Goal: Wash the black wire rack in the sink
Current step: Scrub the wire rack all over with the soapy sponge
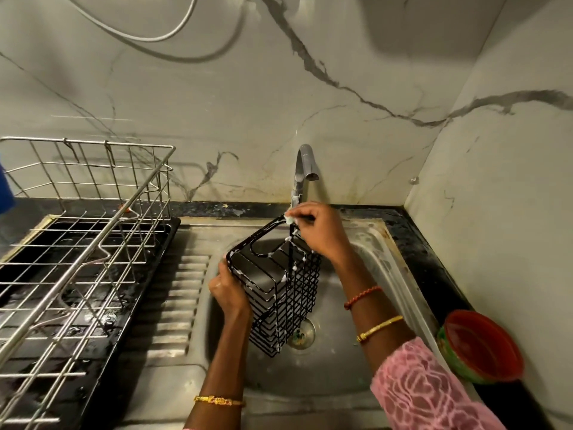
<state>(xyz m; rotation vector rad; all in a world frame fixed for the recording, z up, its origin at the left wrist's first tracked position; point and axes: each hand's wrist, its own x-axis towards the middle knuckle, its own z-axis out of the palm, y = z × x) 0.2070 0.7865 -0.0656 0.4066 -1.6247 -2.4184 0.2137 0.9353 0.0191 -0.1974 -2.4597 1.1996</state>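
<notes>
The black wire rack is a small basket, held tilted above the steel sink, with white foam along its wires. My left hand grips its left rim from below. At the rack's far top corner, my right hand pinches a small pale scrubber against the wire. The tap stands just behind that corner; no water is visibly running.
A large steel dish rack on a black drip tray fills the left counter. The ribbed drainboard lies between it and the basin. A red and green bowl sits at the sink's right edge. Marble walls close the corner.
</notes>
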